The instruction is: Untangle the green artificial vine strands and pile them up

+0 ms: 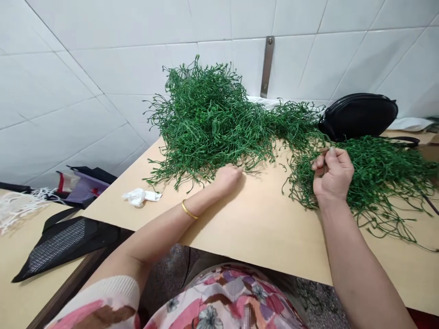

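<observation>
A person wearing a pink, white and purple floral-print garment [222, 299] sits or stands at a pale wood-coloured table [260, 224] set against a wall of large white tiles [130, 68]. A tall, tangled pile of thin dark-green strands with small knobbed tips [206, 119] lies on the far part of the table, close to the wall. Strands trail from it to the right, towards a lower, spread heap of similar green strands [387, 173].

The left hand [228, 180], with a gold-coloured bangle [188, 210] on the forearm, is at the near edge of the tall pile. Its fingers are curled in and their tips are mostly hidden; whether they grip a strand cannot be told. The right hand [332, 176] is raised at the left part of the lower heap, fingers bent and thumb drawn in towards them; whether a strand is caught between them cannot be told either.

Behind the lower heap sits a rounded black zipped bag [360, 116]. A crumpled white tissue [139, 196] lies left of the left hand, near the table's edge. Farther left, a black mesh-panelled piece [65, 242] and loose white cords [27, 208] rest on another pale surface [20, 269].
</observation>
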Available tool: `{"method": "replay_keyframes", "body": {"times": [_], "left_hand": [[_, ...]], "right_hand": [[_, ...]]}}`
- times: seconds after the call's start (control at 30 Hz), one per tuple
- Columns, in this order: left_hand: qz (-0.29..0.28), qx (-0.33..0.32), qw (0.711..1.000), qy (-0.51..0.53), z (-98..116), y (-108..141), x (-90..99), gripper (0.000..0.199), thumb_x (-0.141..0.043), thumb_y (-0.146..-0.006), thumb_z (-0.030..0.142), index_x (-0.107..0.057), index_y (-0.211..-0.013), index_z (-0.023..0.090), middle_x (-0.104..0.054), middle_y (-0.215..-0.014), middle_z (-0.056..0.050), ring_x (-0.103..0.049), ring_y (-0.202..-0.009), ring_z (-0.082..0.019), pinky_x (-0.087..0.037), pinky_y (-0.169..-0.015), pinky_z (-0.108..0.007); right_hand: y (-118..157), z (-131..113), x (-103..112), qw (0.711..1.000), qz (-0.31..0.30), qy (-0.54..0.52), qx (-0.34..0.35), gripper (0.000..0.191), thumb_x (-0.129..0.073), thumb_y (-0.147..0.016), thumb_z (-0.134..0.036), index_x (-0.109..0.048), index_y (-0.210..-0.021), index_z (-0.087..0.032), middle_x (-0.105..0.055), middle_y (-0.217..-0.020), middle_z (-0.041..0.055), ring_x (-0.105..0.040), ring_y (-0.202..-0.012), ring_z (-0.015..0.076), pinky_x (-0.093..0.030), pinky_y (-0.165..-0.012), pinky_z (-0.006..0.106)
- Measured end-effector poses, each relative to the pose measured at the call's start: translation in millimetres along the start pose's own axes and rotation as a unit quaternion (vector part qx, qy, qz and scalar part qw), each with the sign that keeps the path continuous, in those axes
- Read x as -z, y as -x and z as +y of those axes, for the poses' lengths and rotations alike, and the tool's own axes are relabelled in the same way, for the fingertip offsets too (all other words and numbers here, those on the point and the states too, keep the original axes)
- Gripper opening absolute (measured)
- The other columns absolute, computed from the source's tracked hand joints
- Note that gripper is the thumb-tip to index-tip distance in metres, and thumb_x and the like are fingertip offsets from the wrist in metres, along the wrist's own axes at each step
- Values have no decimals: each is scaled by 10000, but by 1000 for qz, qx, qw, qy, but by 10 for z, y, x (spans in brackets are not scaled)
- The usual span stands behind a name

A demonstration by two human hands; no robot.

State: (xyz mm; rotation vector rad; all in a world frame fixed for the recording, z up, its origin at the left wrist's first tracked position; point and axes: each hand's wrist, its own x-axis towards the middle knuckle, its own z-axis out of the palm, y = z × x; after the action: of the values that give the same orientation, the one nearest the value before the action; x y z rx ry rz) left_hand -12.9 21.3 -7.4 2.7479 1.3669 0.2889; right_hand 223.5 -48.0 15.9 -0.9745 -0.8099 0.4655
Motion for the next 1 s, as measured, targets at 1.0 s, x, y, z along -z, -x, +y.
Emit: {"method": "replay_keyframes", "body": {"times": [1.0], "left_hand": [[45, 0, 849, 526, 458, 165, 109, 161, -516, -809, 259, -611, -800, 129, -514, -624, 24, -430, -560, -79, -340, -552, -217]], "right_hand": [[428, 29, -204, 888, -378, 260, -13, 167, -551, -822, -298, -655, -821, -167, -558, -680, 0, -459, -616, 112, -358, -587, 254]]}}
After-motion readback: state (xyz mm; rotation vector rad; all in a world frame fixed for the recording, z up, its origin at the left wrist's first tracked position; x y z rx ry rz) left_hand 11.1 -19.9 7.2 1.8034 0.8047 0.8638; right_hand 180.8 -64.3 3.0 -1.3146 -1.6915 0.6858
